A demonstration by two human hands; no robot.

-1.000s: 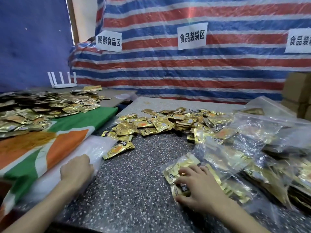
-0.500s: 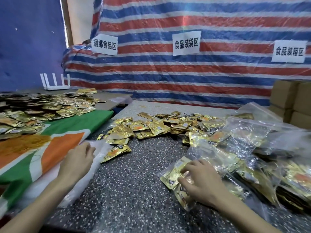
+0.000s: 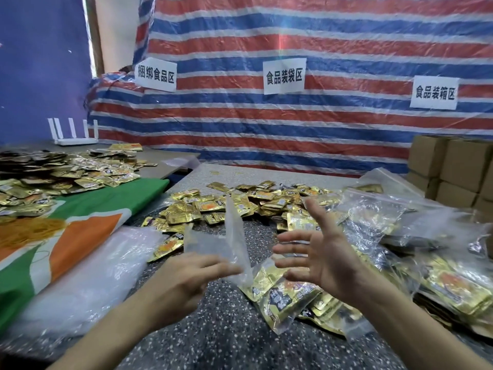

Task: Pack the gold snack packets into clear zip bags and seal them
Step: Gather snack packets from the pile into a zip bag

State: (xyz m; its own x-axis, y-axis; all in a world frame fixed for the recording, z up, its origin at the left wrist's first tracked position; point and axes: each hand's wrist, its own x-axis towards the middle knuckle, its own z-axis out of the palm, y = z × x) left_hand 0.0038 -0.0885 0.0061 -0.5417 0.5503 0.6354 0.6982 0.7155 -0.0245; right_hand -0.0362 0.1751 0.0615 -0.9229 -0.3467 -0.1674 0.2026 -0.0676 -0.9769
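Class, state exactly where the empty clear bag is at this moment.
Head view, centre: the empty bag is held up by the left hand, just left of the open right hand, with the loose gold packets behind it.

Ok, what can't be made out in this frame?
All head view.
Blurred by motion: left hand grip on the empty zip bag.
Lost in crumpled plastic: whether the filled bag near the right hand is sealed.
Cut by the right edge: cardboard boxes.
Too small: print on the loose gold packets.
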